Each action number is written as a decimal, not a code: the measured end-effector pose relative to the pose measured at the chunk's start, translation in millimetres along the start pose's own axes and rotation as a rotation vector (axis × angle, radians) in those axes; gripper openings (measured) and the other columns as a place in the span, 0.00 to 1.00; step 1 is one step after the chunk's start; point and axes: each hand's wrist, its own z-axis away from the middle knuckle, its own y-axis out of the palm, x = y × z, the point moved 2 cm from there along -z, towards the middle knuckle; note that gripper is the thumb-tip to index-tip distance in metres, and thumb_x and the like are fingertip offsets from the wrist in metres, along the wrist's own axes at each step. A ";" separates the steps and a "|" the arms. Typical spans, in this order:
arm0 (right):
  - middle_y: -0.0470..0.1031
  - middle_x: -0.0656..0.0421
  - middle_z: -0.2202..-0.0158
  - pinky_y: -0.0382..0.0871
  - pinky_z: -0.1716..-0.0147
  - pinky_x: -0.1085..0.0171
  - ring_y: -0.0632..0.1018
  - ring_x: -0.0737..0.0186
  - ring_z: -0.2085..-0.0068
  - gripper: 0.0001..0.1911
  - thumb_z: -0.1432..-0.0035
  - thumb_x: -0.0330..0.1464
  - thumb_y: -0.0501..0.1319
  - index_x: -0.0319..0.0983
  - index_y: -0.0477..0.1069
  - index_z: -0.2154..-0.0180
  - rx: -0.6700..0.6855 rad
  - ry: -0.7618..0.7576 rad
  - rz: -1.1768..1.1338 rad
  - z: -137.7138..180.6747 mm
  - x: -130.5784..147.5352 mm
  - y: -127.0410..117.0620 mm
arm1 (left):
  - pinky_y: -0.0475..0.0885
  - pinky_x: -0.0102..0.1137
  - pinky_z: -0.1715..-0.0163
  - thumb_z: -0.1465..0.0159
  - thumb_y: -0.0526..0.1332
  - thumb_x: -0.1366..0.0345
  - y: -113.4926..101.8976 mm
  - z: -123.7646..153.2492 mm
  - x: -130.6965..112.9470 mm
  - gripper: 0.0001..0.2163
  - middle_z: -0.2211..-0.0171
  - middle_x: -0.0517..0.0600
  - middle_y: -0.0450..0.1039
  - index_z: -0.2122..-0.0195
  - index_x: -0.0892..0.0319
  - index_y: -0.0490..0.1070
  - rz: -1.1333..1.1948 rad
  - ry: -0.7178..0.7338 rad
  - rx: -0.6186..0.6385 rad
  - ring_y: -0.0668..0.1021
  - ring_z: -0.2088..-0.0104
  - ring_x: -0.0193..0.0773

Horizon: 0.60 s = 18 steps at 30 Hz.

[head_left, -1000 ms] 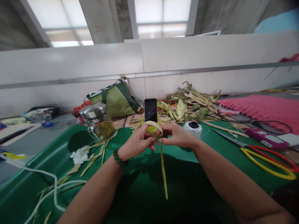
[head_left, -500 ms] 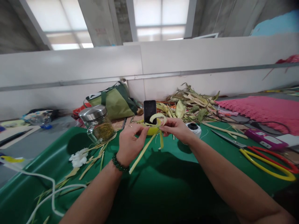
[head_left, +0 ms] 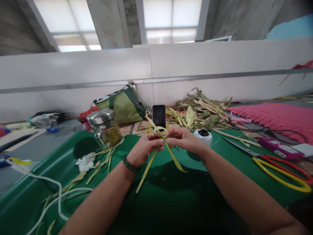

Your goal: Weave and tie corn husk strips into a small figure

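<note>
My left hand [head_left: 148, 144] and my right hand [head_left: 182, 138] meet over the middle of the green mat [head_left: 168, 195]. Between their fingertips both pinch a knotted, looped strip of pale green corn husk [head_left: 160, 129]. One tail of the strip hangs down to the left, another curves down to the right, and a thin end sticks up at the top left. The exact crossing at the fingertips is partly hidden. Behind the hands a dark phone [head_left: 159, 117] stands upright. A white spool of thread [head_left: 202, 137] stands just beyond my right wrist.
On the left stand a glass jar [head_left: 107, 130] with a metal lid and a green bag [head_left: 122, 106]. Dry husks [head_left: 200, 109] are heaped at the back. Large scissors [head_left: 276, 166], a purple box [head_left: 280, 147] and pink fabric [head_left: 269, 117] lie right. A white cable [head_left: 58, 192] crosses the left.
Both hands have come closer together and slightly lower. The loop has become smaller, and one tail now hangs further down to the right. The view has shifted slightly.
</note>
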 end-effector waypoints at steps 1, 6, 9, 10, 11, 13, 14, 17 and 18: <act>0.69 0.65 0.80 0.56 0.83 0.72 0.66 0.73 0.82 0.15 0.53 0.40 0.66 0.38 0.64 0.69 0.028 0.007 -0.032 0.7 1.0 -1.1 | 0.67 0.24 0.75 0.57 0.70 0.70 0.2 0.7 -0.8 0.11 0.77 0.45 0.72 0.72 0.63 0.73 0.006 0.007 -0.008 0.72 0.78 0.27; 0.69 0.64 0.78 0.55 0.83 0.70 0.63 0.73 0.82 0.15 0.51 0.41 0.65 0.39 0.63 0.69 -0.093 -0.047 0.008 0.9 0.3 -7.8 | 0.64 0.24 0.80 0.54 0.67 0.69 3.6 4.7 -5.5 0.11 0.83 0.42 0.67 0.69 0.61 0.70 0.005 0.084 0.018 0.70 0.82 0.28; 0.65 0.63 0.79 0.59 0.78 0.67 0.65 0.69 0.77 0.15 0.49 0.41 0.64 0.39 0.64 0.77 -0.308 -0.257 0.249 2.0 2.6 -9.6 | 0.65 0.25 0.79 0.53 0.67 0.68 3.7 5.6 -7.4 0.14 0.82 0.43 0.68 0.64 0.62 0.73 0.012 0.125 0.036 0.70 0.82 0.28; 0.65 0.62 0.79 0.60 0.75 0.66 0.66 0.68 0.76 0.16 0.48 0.41 0.64 0.38 0.65 0.79 -0.319 -0.319 0.327 2.5 3.4 -8.2 | 0.65 0.26 0.78 0.54 0.67 0.68 3.0 5.5 -7.6 0.15 0.81 0.44 0.69 0.63 0.63 0.74 0.016 0.124 0.037 0.71 0.81 0.29; 0.66 0.61 0.78 0.61 0.73 0.66 0.67 0.66 0.74 0.16 0.48 0.41 0.64 0.38 0.66 0.79 -0.289 -0.363 0.389 2.6 3.7 -5.9 | 0.66 0.26 0.77 0.54 0.68 0.67 2.1 5.4 -7.4 0.15 0.81 0.44 0.69 0.64 0.64 0.75 0.019 0.119 0.036 0.70 0.81 0.28; 0.68 0.60 0.78 0.61 0.71 0.65 0.69 0.65 0.73 0.16 0.46 0.41 0.62 0.38 0.68 0.78 -0.185 -0.396 0.454 2.5 3.3 -0.6 | 0.65 0.25 0.77 0.54 0.69 0.66 -0.1 4.6 -7.0 0.14 0.78 0.46 0.70 0.66 0.64 0.75 0.005 0.125 0.029 0.70 0.79 0.28; 0.69 0.60 0.78 0.61 0.72 0.65 0.70 0.65 0.73 0.16 0.45 0.42 0.61 0.38 0.68 0.77 -0.134 -0.386 0.464 2.5 2.8 1.8 | 0.65 0.25 0.77 0.54 0.69 0.66 -1.2 4.2 -6.8 0.13 0.77 0.46 0.71 0.66 0.64 0.76 -0.019 0.142 0.024 0.69 0.78 0.27; 0.66 0.62 0.81 0.58 0.77 0.68 0.66 0.69 0.79 0.19 0.41 0.42 0.56 0.38 0.66 0.78 -0.031 -0.267 0.404 3.6 2.1 6.1 | 0.65 0.24 0.77 0.54 0.70 0.64 -3.9 2.9 -6.8 0.14 0.73 0.47 0.73 0.67 0.63 0.76 -0.159 0.221 0.018 0.69 0.77 0.28; 0.65 0.63 0.83 0.57 0.79 0.69 0.65 0.70 0.80 0.19 0.40 0.42 0.55 0.38 0.65 0.79 -0.019 -0.225 0.375 4.5 2.6 6.5 | 0.66 0.25 0.77 0.54 0.70 0.63 -4.5 2.7 -6.9 0.14 0.73 0.47 0.73 0.66 0.63 0.76 -0.211 0.238 0.015 0.69 0.76 0.28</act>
